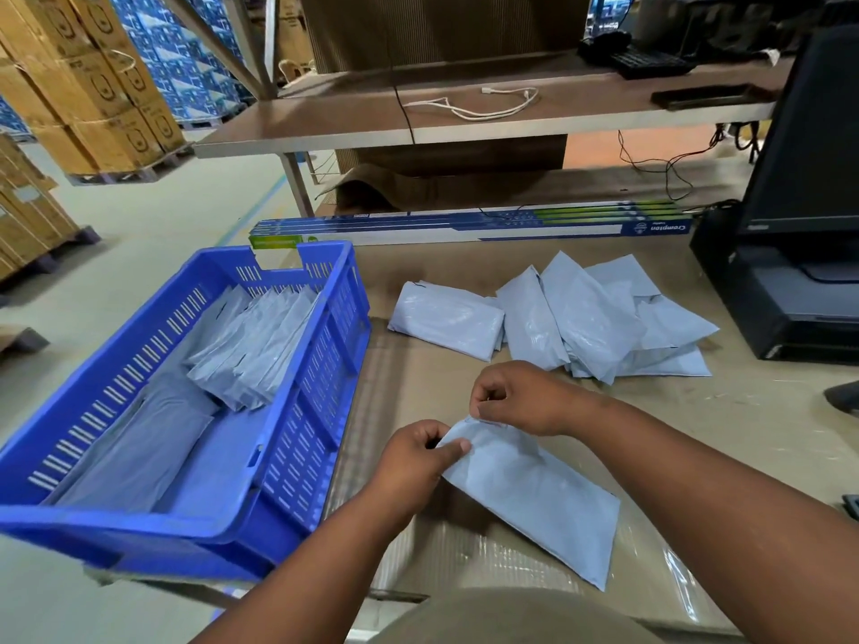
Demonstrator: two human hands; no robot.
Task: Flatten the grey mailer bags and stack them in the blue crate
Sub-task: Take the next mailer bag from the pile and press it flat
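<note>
Over at nine o'clock the blue crate (pixel 320 364) sits on the cardboard-covered table (pixel 767 439), its slotted walls bright, and inside it a row of grey mailer bags (pixel 253 346) leans on edge toward the twelve o'clock end while a flat grey mailer (pixel 139 448) lies on the floor of the crate toward seven o'clock; coming across to centre, the left hand (pixel 413 462) pinches the near corner of the mailer bag (pixel 539 495) between thumb and curled fingers, and just at one o'clock from it the right hand (pixel 525 402) grips the same top edge, fingers curled tight over the flap, so both hands are clamped on that one bag; the bag itself is pale grey, smooth and a little puffed, lying on the table and running out toward five o'clock, well apart from the crate; up at one o'clock a loose pile of grey mailers (pixel 581 318) sprawls overlapped and wrinkled; beyond them at twelve o'clock long blue boxes (pixel 465 225) lie side by side, and a black printer (pixel 785 299) stands at three o'clock
</note>
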